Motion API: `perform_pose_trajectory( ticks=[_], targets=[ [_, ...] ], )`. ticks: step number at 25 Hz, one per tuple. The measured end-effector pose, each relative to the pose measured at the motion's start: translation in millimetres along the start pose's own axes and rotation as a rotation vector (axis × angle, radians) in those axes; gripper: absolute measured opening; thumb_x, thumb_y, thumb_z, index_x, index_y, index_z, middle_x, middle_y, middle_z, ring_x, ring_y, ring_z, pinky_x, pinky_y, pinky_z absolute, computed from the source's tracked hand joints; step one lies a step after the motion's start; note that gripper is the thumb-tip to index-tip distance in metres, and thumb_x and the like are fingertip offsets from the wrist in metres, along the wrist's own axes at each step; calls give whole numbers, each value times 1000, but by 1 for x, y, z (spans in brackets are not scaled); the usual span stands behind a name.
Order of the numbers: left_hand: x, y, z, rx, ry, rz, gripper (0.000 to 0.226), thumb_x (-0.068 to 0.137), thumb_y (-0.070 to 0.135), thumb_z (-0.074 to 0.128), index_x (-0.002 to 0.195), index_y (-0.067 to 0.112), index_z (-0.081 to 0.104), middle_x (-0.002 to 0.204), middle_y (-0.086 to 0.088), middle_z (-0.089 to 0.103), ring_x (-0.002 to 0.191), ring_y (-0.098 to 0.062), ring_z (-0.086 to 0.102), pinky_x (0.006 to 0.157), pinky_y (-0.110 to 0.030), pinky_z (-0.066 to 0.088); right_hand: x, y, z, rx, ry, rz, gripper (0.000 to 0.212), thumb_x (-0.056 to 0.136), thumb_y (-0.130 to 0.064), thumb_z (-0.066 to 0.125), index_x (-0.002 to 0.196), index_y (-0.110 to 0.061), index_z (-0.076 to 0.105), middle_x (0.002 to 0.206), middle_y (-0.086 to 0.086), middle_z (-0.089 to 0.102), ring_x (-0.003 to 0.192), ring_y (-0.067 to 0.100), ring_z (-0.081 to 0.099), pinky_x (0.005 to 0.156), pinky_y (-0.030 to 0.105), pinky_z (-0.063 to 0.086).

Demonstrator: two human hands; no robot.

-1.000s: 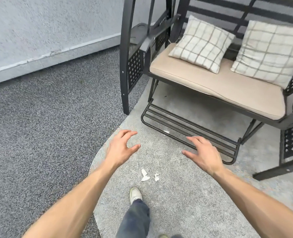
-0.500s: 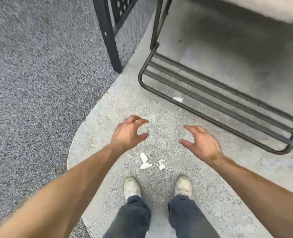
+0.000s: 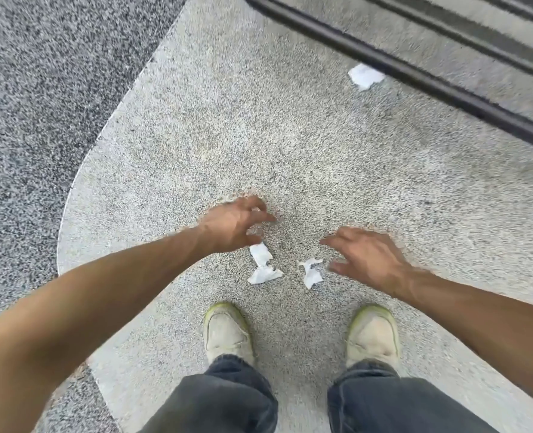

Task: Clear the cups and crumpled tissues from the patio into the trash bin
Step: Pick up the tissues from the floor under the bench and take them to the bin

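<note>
Two white crumpled tissues lie on the light grey mat in front of my feet: a twisted larger tissue [image 3: 262,264] and a smaller tissue [image 3: 311,272] to its right. My left hand [image 3: 234,223] hovers just above and left of the larger one, fingers spread and curled, holding nothing. My right hand [image 3: 366,255] hangs right of the smaller one, fingers apart and empty. A third tissue [image 3: 365,75] rests farther off beside the bench's footrest bar. No cup and no trash bin are in view.
The black metal footrest bars [image 3: 415,73] of the swing bench cross the top right. The light mat [image 3: 196,135] ends in a curved edge at left, with darker speckled floor [image 3: 40,89] beyond. My two pale shoes [image 3: 227,332] stand just behind the tissues.
My head has dropped lower and closer to the floor; the bench has left the view. Both hands have come down nearer the two tissues by my feet.
</note>
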State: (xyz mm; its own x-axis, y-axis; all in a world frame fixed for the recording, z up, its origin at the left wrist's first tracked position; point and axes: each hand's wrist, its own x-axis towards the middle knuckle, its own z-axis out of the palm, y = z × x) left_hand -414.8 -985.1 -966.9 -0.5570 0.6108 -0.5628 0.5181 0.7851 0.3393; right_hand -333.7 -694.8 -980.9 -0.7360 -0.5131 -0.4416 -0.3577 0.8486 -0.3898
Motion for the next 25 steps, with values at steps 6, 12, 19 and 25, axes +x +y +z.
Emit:
perform_pose_trajectory(
  ticks=[6,12,19,25],
  targets=[
    [5,-14,61,30,-69,213,39,92,42,55,130,34,49,130,1,49,107,-11,52,78,-24,50,18,-6,68,-128,-41,-192,62,78,-51,65,130,-28,40,110,-4,55,92,14,57,73,30,52],
    [9,0,64,-5,-13,204,20,95,18,48,105,14,64,110,-10,63,101,-28,57,84,-44,48,26,-9,70,-190,-31,-138,27,93,-39,50,115,-24,48,103,-3,50,87,12,48,74,26,50],
    [8,-5,51,-87,-93,101,31,97,23,36,113,20,63,117,3,60,110,-14,58,67,1,32,32,-4,44,-35,45,37,15,95,-32,41,88,-27,53,84,-7,50,70,5,53,56,19,44],
    [-7,28,45,65,-229,265,39,97,25,51,130,44,46,118,11,66,81,-4,63,58,-19,54,51,30,-25,269,248,284,11,85,-29,65,78,-25,59,116,-4,54,97,12,54,65,26,51]
  ],
)
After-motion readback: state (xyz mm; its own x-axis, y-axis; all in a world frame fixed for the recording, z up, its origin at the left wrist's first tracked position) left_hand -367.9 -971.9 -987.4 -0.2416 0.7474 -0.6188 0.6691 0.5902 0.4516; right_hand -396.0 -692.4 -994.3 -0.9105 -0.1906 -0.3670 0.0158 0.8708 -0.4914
